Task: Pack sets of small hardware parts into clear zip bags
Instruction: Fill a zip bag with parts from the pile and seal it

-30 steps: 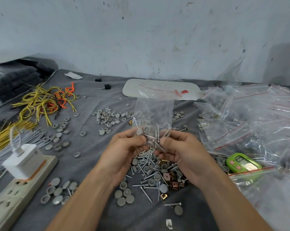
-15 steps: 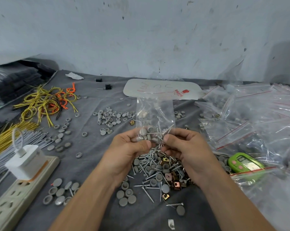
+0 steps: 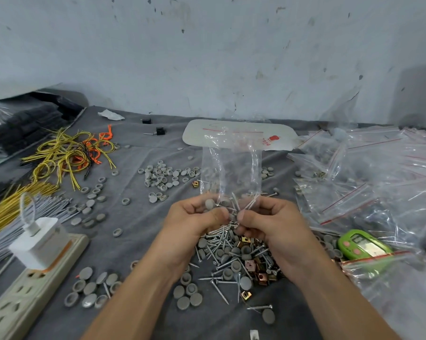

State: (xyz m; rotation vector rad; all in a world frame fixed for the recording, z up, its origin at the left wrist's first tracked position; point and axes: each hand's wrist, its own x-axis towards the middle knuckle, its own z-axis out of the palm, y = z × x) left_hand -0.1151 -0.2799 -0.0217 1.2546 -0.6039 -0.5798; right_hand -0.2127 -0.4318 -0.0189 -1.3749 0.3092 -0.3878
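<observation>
L hand [image 3: 194,223] sits just above-left of the screw pile [image 3: 231,251], fingers curled, pinching the lower left of the clear zip bag [image 3: 231,173]. Bag stands upright directly above pile, w/ screws + grey cap [image 3: 209,204] inside. R hand [image 3: 273,224], above-right of pile, pinches bag's lower right.

- A pale blue-grey wall [image 3: 207,57], scuffed and stained, fills the upper half of the frame.
- A dark grey cloth [image 3: 138,217] covers the bench across the lower half.
- The light is soft and even.
</observation>
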